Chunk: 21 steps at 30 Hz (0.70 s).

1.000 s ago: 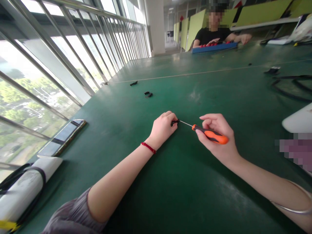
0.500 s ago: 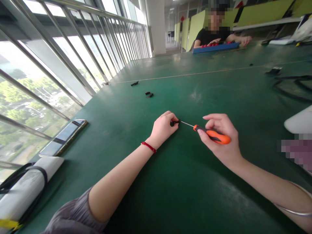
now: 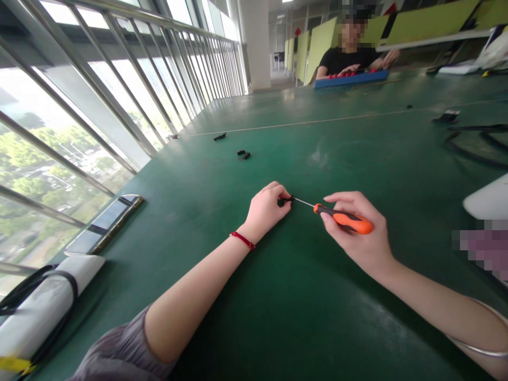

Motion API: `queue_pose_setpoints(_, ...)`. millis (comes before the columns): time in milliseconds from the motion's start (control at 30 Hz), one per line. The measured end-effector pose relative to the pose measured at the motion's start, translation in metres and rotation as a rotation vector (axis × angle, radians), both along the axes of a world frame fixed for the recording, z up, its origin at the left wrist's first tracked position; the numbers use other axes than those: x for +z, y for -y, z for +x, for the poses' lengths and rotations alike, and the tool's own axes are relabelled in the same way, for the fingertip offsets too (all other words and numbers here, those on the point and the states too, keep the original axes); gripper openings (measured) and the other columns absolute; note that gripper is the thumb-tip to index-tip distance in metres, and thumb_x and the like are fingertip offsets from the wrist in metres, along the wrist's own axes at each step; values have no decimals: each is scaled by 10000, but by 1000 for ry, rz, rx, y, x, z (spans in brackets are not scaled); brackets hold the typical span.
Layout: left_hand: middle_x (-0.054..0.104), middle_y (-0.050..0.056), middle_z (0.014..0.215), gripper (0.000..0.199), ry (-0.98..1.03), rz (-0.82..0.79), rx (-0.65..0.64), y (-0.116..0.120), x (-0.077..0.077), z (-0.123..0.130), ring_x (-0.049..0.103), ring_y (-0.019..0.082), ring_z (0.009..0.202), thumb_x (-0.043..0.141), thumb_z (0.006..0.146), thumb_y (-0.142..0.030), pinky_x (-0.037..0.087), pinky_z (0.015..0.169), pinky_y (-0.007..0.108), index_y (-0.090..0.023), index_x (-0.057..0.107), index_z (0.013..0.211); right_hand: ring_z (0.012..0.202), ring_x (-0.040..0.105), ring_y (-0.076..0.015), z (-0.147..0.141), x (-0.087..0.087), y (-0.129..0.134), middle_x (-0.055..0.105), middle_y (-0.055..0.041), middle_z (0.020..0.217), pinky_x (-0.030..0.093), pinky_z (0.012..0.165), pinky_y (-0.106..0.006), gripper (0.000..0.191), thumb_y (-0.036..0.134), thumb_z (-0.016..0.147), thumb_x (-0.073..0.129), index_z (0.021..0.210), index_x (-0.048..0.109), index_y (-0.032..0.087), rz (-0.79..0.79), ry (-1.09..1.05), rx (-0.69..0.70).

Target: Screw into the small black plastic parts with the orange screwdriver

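Observation:
Near the middle of the green table (image 3: 301,275), my left hand (image 3: 268,206) is closed, pinching a small black part (image 3: 282,201) whose exact kind I cannot make out. My right hand (image 3: 359,227) holds a screwdriver (image 3: 351,220) with an orange and dark grey handle. The handle rests along the thumb, with the index finger stretched out above it. The thin metal shaft points left, and its tip meets the black part at my left fingertips. My fingers cover much of that part.
Beyond my hands lie small black pieces (image 3: 243,154) and another black piece (image 3: 219,136). At left are a phone (image 3: 103,225) and a white box-like object (image 3: 51,296) with black cable, beside the railing (image 3: 159,69). Black cable (image 3: 476,143) lies right. Across sits a person (image 3: 347,63) behind a blue tray (image 3: 351,79).
The fingers of my right hand have shifted on the screwdriver handle, the index finger moving slightly left and down. My left hand stays in place. The person opposite has drawn one hand inward.

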<state>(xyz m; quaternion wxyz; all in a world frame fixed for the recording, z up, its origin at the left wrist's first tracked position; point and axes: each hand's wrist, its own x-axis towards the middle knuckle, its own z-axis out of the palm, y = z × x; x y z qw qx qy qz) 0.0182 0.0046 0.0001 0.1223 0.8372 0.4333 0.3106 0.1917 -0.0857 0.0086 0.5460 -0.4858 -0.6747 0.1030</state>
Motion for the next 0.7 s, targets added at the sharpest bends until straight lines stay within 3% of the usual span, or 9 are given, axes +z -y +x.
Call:
queue_pose_setpoints(133, 623, 13, 865, 30, -7, 7, -3, 0, 0, 0, 595, 131, 760, 583, 741, -152, 498, 690, 251, -169, 605, 752, 629, 549, -146, 1, -3, -2, 518, 10, 727, 487, 612, -295, 337, 159, 723, 625, 1035, 519, 228, 26, -49, 36)
queue_pose_setpoints(333, 623, 11, 860, 28, 0, 6, 4, 1, 0, 0, 592, 131, 760, 579, 739, -152, 492, 683, 248, -167, 602, 734, 615, 587, -158, 2, -2, 0, 622, 2, 671, 465, 588, -293, 92, 238, 771, 617, 856, 581, 235, -49, 73, -23)
queue_pose_setpoints(467, 622, 13, 851, 30, -11, 15, 15, 1, 0, 1, 593, 135, 754, 578, 735, -153, 490, 678, 252, -165, 605, 733, 690, 585, -161, 1, -3, -1, 598, -8, 761, 488, 668, -309, 226, 190, 744, 622, 961, 570, 229, 51, 19, -57)
queue_pose_setpoints(567, 624, 19, 851, 31, -28, 31, 23, 1, 0, 2, 596, 140, 756, 575, 732, -148, 489, 673, 253, -165, 600, 733, 645, 572, -151, 1, -6, -3, 555, 18, 708, 488, 654, -305, 311, 183, 737, 627, 1031, 535, 226, 0, -4, -8)
queue_pose_setpoints(700, 625, 18, 853, 39, -40, 49, 29, 1, 0, 3, 597, 144, 763, 568, 726, -138, 485, 673, 253, -168, 590, 737, 575, 572, -147, 2, -5, -1, 569, 35, 596, 467, 622, -299, 150, 224, 766, 626, 904, 570, 233, -55, 59, -17)
